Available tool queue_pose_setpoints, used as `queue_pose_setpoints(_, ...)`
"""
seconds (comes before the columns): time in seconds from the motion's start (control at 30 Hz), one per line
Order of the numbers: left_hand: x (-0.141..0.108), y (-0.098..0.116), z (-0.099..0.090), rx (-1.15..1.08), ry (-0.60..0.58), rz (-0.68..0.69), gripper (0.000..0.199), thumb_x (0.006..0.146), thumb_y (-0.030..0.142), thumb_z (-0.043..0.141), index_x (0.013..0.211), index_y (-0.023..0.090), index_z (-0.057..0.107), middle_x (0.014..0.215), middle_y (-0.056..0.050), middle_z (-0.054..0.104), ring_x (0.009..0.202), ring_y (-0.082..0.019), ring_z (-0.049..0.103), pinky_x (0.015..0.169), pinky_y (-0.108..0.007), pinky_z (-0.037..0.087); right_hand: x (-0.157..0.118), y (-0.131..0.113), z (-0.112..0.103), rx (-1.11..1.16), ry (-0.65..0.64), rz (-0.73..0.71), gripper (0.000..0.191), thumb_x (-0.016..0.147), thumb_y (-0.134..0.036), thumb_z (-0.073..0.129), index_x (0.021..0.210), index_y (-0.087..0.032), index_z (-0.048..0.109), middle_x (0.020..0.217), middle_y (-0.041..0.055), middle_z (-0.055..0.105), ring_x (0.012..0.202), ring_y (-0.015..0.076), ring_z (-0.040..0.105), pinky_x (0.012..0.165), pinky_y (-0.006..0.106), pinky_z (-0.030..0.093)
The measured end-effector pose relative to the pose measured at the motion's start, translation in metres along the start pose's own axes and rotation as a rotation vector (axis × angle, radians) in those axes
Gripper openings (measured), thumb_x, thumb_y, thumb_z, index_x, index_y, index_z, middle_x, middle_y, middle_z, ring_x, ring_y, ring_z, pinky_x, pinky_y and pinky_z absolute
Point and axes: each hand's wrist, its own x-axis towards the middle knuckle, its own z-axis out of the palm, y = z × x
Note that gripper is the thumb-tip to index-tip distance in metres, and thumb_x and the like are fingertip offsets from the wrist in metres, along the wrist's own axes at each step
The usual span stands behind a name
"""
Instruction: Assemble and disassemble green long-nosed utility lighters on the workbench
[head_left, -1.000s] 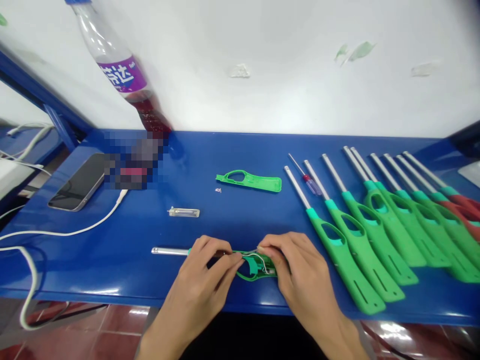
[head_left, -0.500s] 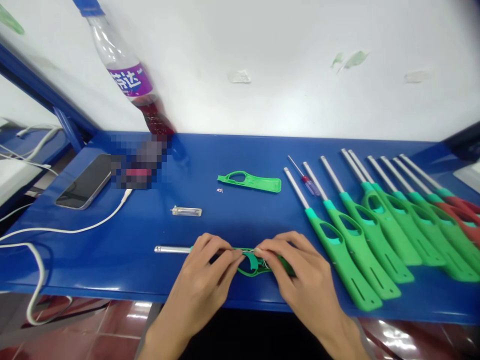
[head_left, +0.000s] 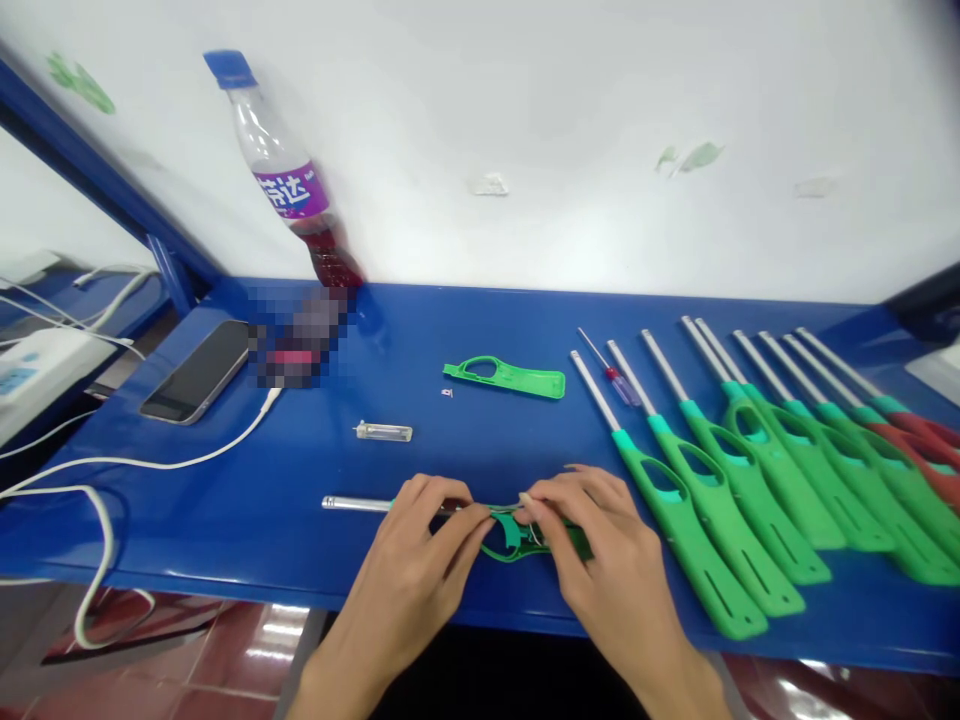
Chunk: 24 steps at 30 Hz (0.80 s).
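An opened long-necked gas lighter (head_left: 510,552), its green handle half showing the inside, lies across the table's front with its metal tube (head_left: 356,503) pointing left. My left hand (head_left: 416,560) is closed around the neck end, fingertips by the teal trigger (head_left: 512,530). Over the handle, my right hand (head_left: 611,540) pinches a small pale part (head_left: 524,498); a thin white wire shows below its fingertips. Its fingers hide much of the handle's inside. Beyond the hands lie the other green handle half (head_left: 517,378), a tiny metal piece (head_left: 447,393) and a clear fuel tank (head_left: 384,432).
Several assembled lighters (head_left: 712,545), green and red, lie in a row on the right, beside a screwdriver (head_left: 621,385). At left are a phone (head_left: 196,370), a white cable (head_left: 217,443) and a drink bottle (head_left: 292,190) against the wall. The blue table's front edge runs below my hands.
The camera view has shifted slightly, so everything sits a little lower. My right fingertips have lifted the pale part slightly away from the trigger, rightward. My left hand keeps its hold.
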Motion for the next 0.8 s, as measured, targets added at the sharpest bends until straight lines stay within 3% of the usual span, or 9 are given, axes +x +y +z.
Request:
queue_pose_setpoints(0.17, -0.001, 0.001, -0.001, 0.026, 0.001, 0.008, 0.018, 0.100, 0.007, 0.061, 0.114, 0.017, 0.067, 0.099, -0.007, 0.060, 0.088, -0.019, 0.056, 0.077, -0.037, 0.051, 0.001, 0.002, -0.003, 0.042, -0.007, -0.009, 0.008, 0.102, -0.019, 0.062, 0.105, -0.026, 0.066, 0.095, -0.0035, 0.074, 0.095, 0.0151, 0.066, 0.098, 0.037, 0.051)
queue_pose_setpoints(0.5, -0.003, 0.002, 0.000, 0.081, 0.033, 0.065, 0.019, 0.099, 0.005, 0.062, 0.113, 0.015, 0.068, 0.099, -0.008, 0.065, 0.091, -0.021, 0.058, 0.081, -0.040, 0.051, 0.001, 0.001, -0.006, 0.087, 0.115, 0.031, 0.014, 0.099, -0.019, 0.067, 0.106, -0.030, 0.070, 0.099, -0.0065, 0.074, 0.100, 0.0121, 0.064, 0.095, 0.028, 0.051)
queue_pose_setpoints(0.67, -0.006, 0.002, -0.005, 0.098, 0.165, 0.053, 0.026, 0.097, 0.001, 0.062, 0.117, 0.017, 0.067, 0.101, -0.007, 0.064, 0.094, -0.020, 0.057, 0.083, -0.037, 0.053, -0.001, 0.001, -0.008, 0.107, 0.179, 0.091, 0.013, 0.102, -0.019, 0.060, 0.100, -0.027, 0.070, 0.095, -0.0038, 0.072, 0.099, 0.0133, 0.064, 0.092, 0.027, 0.050)
queue_pose_setpoints(0.8, -0.001, -0.014, -0.021, 0.206, 0.243, -0.035, 0.029, 0.098, 0.005, 0.062, 0.120, 0.022, 0.067, 0.106, -0.006, 0.065, 0.101, -0.022, 0.058, 0.089, -0.039, 0.053, -0.003, 0.001, -0.010, 0.126, 0.229, 0.114, 0.013, 0.103, -0.020, 0.059, 0.097, -0.026, 0.069, 0.093, -0.0025, 0.072, 0.097, 0.0143, 0.065, 0.091, 0.027, 0.051)
